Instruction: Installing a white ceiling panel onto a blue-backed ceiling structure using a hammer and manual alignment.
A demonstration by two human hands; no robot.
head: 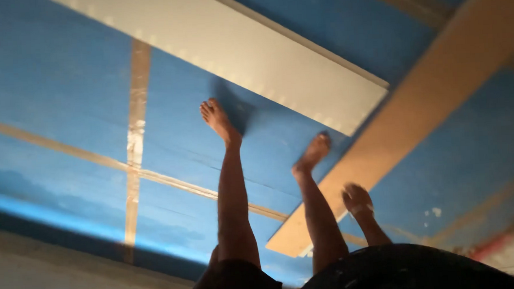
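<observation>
Whether our blurred right hand [357,200] holds anything, we cannot tell; it hangs above the tan board [417,114].

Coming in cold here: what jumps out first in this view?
A blue floor covering crossed by tan tape strips fills the view. A long white board lies at top centre, a brown board beside it on the right. Two bare legs stand mid-frame, with a blurred right hand hanging empty.

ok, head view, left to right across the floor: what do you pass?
tape strip → left foot → right foot → right hand, blurred → reddish smear on the floor
</observation>
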